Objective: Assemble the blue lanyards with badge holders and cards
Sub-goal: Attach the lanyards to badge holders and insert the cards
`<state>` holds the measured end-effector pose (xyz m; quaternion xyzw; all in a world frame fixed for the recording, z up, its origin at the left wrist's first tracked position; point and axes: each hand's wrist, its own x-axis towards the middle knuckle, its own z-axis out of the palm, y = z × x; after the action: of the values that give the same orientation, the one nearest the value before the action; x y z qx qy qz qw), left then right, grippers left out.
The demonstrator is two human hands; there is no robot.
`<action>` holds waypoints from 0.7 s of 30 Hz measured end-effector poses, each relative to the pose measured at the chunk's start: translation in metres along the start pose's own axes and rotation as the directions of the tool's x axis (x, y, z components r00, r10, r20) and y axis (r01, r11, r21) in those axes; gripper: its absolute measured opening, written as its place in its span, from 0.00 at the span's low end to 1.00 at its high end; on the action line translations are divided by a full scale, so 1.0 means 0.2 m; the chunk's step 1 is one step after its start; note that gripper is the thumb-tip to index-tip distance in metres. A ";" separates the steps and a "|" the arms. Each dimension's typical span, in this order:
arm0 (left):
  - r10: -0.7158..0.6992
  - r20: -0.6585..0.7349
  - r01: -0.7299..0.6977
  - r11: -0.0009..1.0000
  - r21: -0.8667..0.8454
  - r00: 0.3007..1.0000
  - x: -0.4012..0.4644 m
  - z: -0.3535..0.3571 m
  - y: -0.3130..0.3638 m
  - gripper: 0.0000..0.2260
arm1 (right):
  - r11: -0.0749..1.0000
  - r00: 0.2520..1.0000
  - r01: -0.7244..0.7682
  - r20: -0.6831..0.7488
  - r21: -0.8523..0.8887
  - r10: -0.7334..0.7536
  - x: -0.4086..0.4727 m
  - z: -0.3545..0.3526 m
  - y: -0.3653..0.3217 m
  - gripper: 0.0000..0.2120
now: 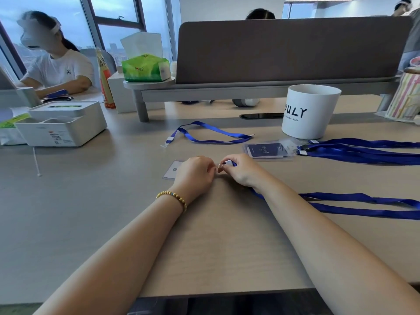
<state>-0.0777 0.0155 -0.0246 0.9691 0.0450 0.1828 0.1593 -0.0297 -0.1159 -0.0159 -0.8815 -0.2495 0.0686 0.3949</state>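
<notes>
Premises: open-plan office. Evidence: shared wood-top desk (91,201) with a grey fabric privacy divider (291,48), cable grommet (261,115) in the surface, monitor riser shelf (227,89), floor-to-ceiling windows (118,23) (high-rise city view), and a seated person (56,64) working at the neighbouring station

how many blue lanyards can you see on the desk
At least 3: one lying loose beyond the hands, one in the right hand trailing off right, and a bunch clipped to badge holders by the white cup, where several straps overlap, so the exact count is unclear.
</notes>
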 end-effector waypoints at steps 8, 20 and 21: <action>0.069 0.090 -0.074 0.996 0.053 0.994 0.01 -0.01 -0.02 0.11 | 0.996 0.999 0.017 0.033 -0.089 -0.015 0.01 0.00 0.00 0.10; 0.077 0.060 -0.082 0.994 0.069 0.995 0.02 0.01 0.00 0.12 | 0.998 1.000 0.001 -0.025 -0.058 -0.003 0.03 0.02 0.01 0.09; 0.056 0.051 -0.059 0.996 0.065 0.997 0.01 0.01 0.00 0.12 | 0.998 0.999 -0.001 -0.033 -0.068 -0.001 0.03 0.03 0.01 0.09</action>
<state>-0.0746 0.0145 -0.0252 0.9789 0.0190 0.1621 0.1227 -0.0256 -0.1103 -0.0215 -0.8955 -0.2451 0.0454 0.3687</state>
